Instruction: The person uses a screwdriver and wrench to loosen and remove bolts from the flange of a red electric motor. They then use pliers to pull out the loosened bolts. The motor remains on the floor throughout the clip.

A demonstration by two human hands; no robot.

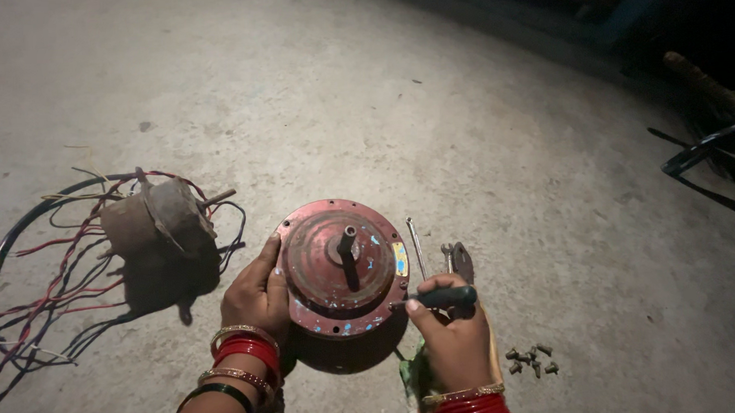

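A round red fan motor housing with chipped paint and a short shaft in its middle lies on the concrete floor. My left hand rests flat against its left rim. My right hand grips a dark-handled screwdriver, whose tip points at the housing's lower right rim. Both wrists wear red and gold bangles.
A dusty small motor with a tangle of red and black wires lies to the left. A thin metal rod and pliers lie right of the housing. Several loose screws sit at lower right. Dark objects stand at the far right.
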